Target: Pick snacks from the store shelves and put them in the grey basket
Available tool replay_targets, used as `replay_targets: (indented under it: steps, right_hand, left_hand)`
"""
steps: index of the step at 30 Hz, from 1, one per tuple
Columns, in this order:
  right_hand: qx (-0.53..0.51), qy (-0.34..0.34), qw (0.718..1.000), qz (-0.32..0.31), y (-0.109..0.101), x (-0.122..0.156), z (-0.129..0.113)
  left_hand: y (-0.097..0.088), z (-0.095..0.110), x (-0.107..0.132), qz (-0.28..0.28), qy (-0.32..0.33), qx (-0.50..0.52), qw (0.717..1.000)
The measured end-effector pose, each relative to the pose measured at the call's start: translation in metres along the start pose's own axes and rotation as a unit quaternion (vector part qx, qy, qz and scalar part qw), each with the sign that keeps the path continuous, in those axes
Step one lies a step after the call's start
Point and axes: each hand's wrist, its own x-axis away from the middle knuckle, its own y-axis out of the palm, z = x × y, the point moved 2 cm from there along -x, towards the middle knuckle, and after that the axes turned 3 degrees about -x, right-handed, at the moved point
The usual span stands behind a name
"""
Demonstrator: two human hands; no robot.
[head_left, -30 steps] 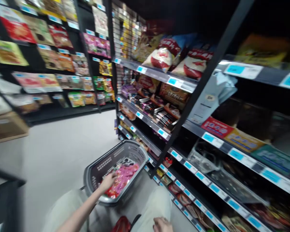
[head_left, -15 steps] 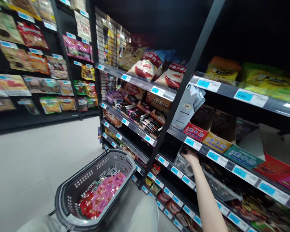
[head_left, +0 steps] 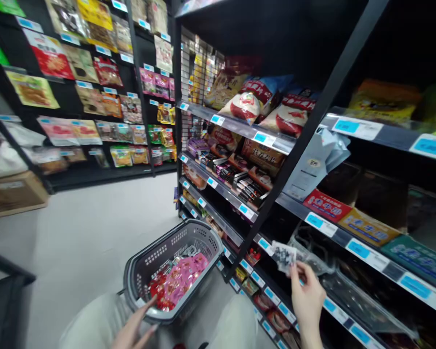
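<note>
Between the thumb and fingers of my right hand [head_left: 307, 293] is a small clear-and-white snack packet [head_left: 284, 256] with dark print. It hangs in front of the shelf edge, beside a clear plastic bin [head_left: 314, 254]. My left hand [head_left: 136, 325] is low in the view, fingers stretched out at the near rim of a grey shopping basket [head_left: 131, 271]; whether it touches the rim I cannot tell. Inside the basket lie a pink packet [head_left: 185, 278], red packets [head_left: 159, 290] and some silvery packets [head_left: 189, 252].
Black shelves with price tags [head_left: 321, 224] stand close on the right, holding coloured cartons [head_left: 327, 206] and bagged cereals [head_left: 247, 104]. Hanging snack bags [head_left: 109, 72] line the far wall. A cardboard box [head_left: 16, 194] sits on the left, and a dark frame [head_left: 10, 281] is near it.
My right hand has come out of the clear bin with a small packet. My left hand has entered the view by the basket. The view has swung left.
</note>
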Motion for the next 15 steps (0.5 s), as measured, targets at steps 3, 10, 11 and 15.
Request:
replay_targets:
  steps: [3, 10, 11, 15]
  right_hand:
    - [-0.255, 0.139, 0.930, -0.225, 0.024, 0.061, -0.026]
    - [-0.401, 0.264, 0.783, -0.396, 0.056, 0.120, -0.057]
    - [-0.418, 0.277, 0.770, -0.395, 0.057, 0.124, -0.056]
    - [-0.525, 0.363, 0.679, -0.362, 0.062, 0.140, -0.053]
  left_hand:
    - [-0.001, 0.090, 0.016, -0.117, 0.043, 0.108, 0.986]
    - [-0.023, 0.193, 0.029, -0.264, 0.028, 0.193, 0.945]
    - [-0.024, 0.191, 0.031, -0.267, 0.014, 0.194, 0.944]
    - [-0.021, 0.179, 0.040, -0.242, -0.029, 0.251, 0.937]
